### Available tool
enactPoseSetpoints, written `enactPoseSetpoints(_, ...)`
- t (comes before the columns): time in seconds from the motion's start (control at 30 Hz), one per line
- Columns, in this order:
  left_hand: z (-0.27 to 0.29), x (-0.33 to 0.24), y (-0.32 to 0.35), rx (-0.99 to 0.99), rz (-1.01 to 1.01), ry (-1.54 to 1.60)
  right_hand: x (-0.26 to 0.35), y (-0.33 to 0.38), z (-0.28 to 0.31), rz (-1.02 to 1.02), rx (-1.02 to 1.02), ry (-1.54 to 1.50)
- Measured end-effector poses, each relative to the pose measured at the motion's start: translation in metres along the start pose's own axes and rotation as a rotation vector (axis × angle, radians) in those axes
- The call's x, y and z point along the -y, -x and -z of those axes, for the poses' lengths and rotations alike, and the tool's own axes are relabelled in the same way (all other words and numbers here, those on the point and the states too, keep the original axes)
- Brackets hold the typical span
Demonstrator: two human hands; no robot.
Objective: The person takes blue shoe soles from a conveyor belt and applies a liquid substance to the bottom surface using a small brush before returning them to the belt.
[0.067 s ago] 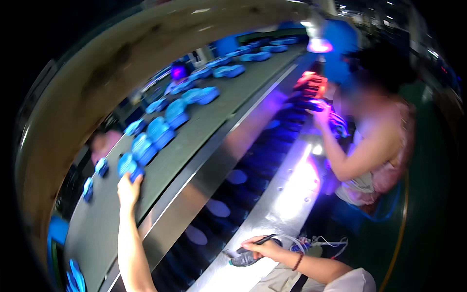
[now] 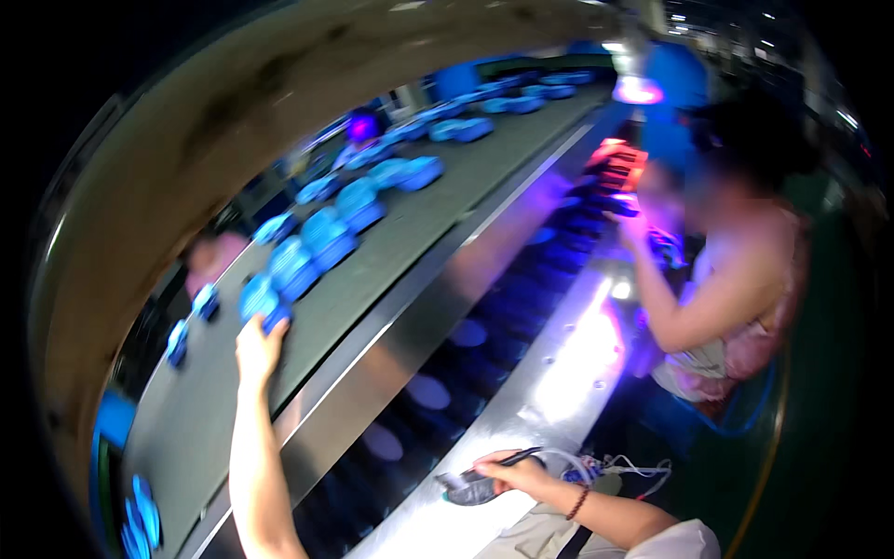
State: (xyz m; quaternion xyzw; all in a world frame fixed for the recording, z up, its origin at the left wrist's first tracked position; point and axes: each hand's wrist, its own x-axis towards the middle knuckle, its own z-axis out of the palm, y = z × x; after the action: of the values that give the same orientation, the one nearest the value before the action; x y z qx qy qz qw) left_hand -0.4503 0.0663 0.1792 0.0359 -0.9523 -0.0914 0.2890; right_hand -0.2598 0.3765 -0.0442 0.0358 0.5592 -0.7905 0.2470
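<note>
Fingers of the left hand (image 2: 258, 352) touch a blue piece (image 2: 262, 300), not yet lifted from the conveyor (image 2: 410, 226) (grip unclear); right of the conveyor, the right hand (image 2: 511, 474) grips a black tool (image 2: 519, 456) at a dark piece (image 2: 471, 492), seemingly unfinished.

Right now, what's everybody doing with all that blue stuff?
The person's left hand is on a blue piece at the near end of a row lying on the belt. It's too blurry to tell how firmly it's held. The right hand holds a black stick at a dark piece over the shiny ledge. Farther along, a co-worker has a hand raised near a purple glow.
</note>
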Motion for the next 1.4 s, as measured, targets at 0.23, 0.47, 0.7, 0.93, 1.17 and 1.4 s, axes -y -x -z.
enactPoseSetpoints(0.23,0.004,-0.018,-0.003,0.100,-0.178,0.466,0.013,0.010,-0.006,-0.005,-0.054,0.010)
enactPoseSetpoints(0.47,0.045,-0.044,0.058,0.033,-0.131,0.092,0.020,0.019,0.004,0.131,-0.005,-0.195)
enactPoseSetpoints(0.7,0.074,-0.060,0.221,-0.729,0.287,1.543,0.013,0.019,0.022,0.131,-0.080,-0.204)
enactPoseSetpoints(0.93,0.033,-0.049,0.362,0.366,0.504,2.520,0.031,0.039,0.032,0.281,-0.027,-0.263)
enactPoseSetpoints(1.17,-0.028,-0.083,0.383,0.632,0.770,2.443,0.050,0.048,-0.016,0.312,0.283,-0.196)
enactPoseSetpoints(1.4,-0.013,-0.099,0.350,0.637,0.814,2.553,0.049,0.015,-0.047,0.121,0.179,-0.169)
